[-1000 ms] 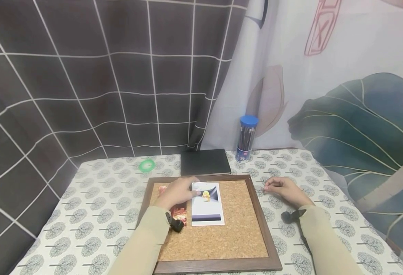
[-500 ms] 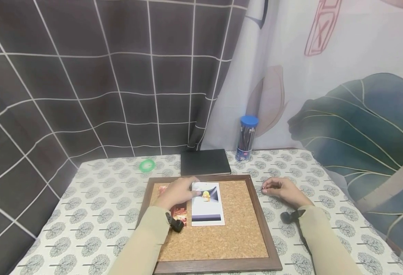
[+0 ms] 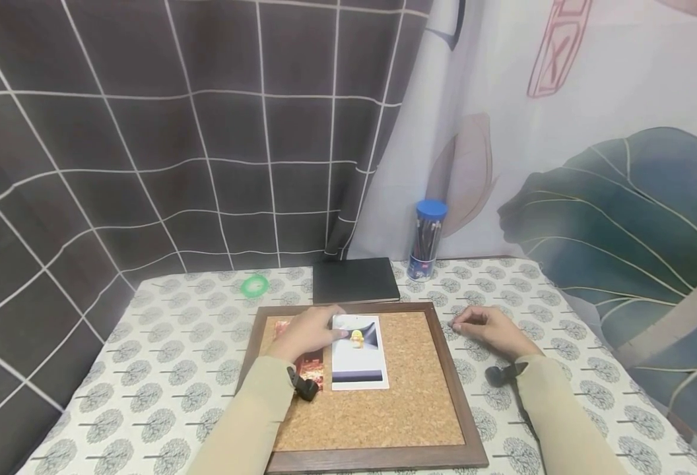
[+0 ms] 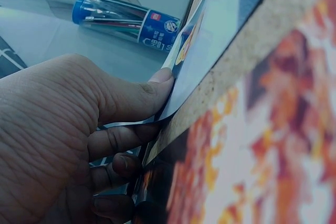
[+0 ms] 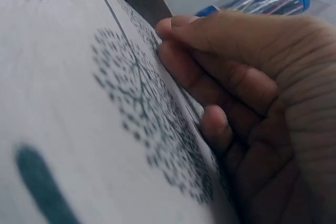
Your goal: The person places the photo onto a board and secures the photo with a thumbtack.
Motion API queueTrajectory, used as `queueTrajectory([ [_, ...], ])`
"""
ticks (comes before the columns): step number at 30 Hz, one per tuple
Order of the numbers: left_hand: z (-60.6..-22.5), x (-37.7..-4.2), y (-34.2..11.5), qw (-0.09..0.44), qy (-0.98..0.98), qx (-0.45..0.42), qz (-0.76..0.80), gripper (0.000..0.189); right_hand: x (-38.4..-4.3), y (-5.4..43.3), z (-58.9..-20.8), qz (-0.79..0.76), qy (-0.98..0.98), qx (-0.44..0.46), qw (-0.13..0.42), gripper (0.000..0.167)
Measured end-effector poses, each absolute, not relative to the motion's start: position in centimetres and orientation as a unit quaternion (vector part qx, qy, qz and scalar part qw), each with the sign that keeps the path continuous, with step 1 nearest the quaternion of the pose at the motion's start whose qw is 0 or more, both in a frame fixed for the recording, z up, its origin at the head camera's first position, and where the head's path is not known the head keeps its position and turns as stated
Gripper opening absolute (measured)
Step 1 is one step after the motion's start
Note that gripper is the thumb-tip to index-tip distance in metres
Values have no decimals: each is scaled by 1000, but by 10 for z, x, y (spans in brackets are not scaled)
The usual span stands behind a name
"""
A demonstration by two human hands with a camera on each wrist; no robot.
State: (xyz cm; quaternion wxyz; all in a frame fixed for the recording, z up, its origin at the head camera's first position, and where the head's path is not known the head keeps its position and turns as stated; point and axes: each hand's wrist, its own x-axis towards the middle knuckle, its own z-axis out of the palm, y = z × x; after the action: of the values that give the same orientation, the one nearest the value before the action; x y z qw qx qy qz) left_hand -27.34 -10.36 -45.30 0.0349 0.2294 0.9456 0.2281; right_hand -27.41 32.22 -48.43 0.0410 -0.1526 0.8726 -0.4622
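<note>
A white picture card point(image 3: 357, 386) with a yellow figure lies on a wood-framed cork board point(image 3: 408, 415). My left hand point(image 3: 307, 332) pinches the card's upper left edge, thumb on top and index finger beneath, as the left wrist view shows. Under that hand and wrist a red and orange picture point(image 4: 273, 140) lies on the board, partly covered. To the right of the frame, low over the cloth, my right hand point(image 3: 494, 328) has its thumb and index fingertips together. A tiny pin-like thing shows faintly at those fingertips; the right wrist view hides it.
A black notebook point(image 3: 354, 280) lies behind the board. Beside it stands a clear tube of pencils point(image 3: 426, 241) with a blue lid. A green ring point(image 3: 255, 285) is at the back left. Tree-patterned cloth point(image 3: 140, 376) covers the table.
My right hand has shifted slightly left, toward the board's frame. A tiny reddish speck showed at its fingertips half a second ago. The left hand and the card have stayed put.
</note>
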Motion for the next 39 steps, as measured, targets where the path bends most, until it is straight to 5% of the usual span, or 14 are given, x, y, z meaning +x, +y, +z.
queueTrajectory([
  [16,-452,-274,-104,35,946,231,227,51,-275,319,-485,-450,881,-144,8,24],
  [39,-452,-273,-104,34,943,232,236,49,-281,314,-486,-378,908,-181,-14,11],
])
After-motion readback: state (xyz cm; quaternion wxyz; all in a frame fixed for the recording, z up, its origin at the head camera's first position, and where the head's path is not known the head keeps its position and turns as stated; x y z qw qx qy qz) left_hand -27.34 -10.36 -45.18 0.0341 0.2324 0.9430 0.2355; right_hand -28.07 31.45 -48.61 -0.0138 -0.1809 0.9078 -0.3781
